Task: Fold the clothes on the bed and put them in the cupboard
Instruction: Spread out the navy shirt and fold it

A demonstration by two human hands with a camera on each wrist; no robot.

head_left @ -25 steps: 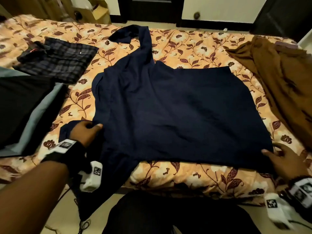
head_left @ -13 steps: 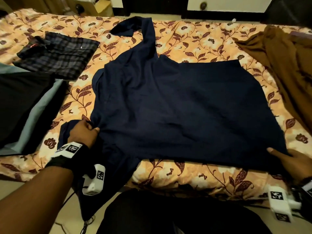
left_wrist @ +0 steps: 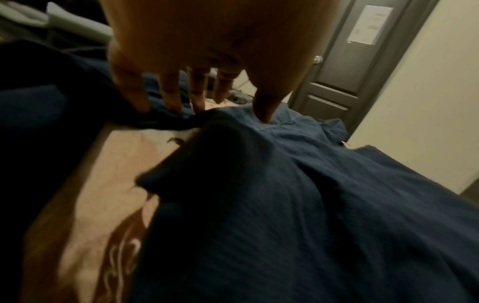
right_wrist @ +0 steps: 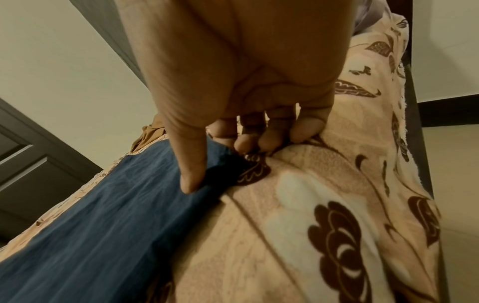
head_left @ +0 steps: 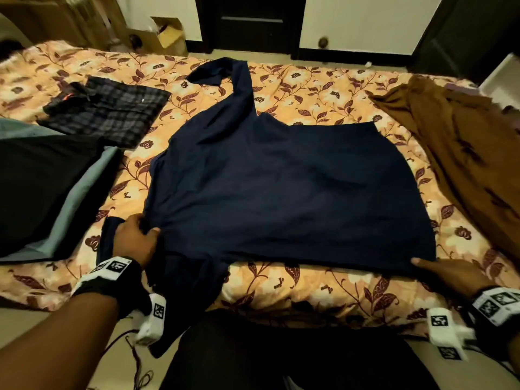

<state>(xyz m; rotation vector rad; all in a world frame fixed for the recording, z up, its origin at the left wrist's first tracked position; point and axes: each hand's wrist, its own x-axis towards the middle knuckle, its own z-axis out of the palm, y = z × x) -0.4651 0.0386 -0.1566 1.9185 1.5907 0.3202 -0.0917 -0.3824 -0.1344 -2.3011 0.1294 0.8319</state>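
A navy shirt (head_left: 281, 190) lies spread flat on the bed (head_left: 323, 288), its near hem along the bed's near edge and one sleeve reaching toward the far side. The left hand (head_left: 136, 239) sits at the shirt's near left corner, where the other sleeve spills over the bed's edge; its grip pinches a bunched fold of navy cloth between thumb and fingers. The right hand (head_left: 447, 273) is at the shirt's near right corner, thumb on top of the hem and fingers curled beneath, pinching that corner against the floral bedcover.

The head view alone shows the other clothes: a folded plaid shirt (head_left: 107, 114) beyond the navy shirt's left side, a black and grey garment (head_left: 42, 192) further left, and a brown garment (head_left: 464, 153) to the navy shirt's right, none touching it.

The left wrist view shows the left hand (left_wrist: 207, 51) with its fingertips (left_wrist: 141, 102) pressed into the dark folds and the thumb on a raised ridge of fabric. The right wrist view shows the right hand (right_wrist: 241, 82) with its thumb flat on the blue cloth and the curled fingers (right_wrist: 269, 139) tucked at its edge.
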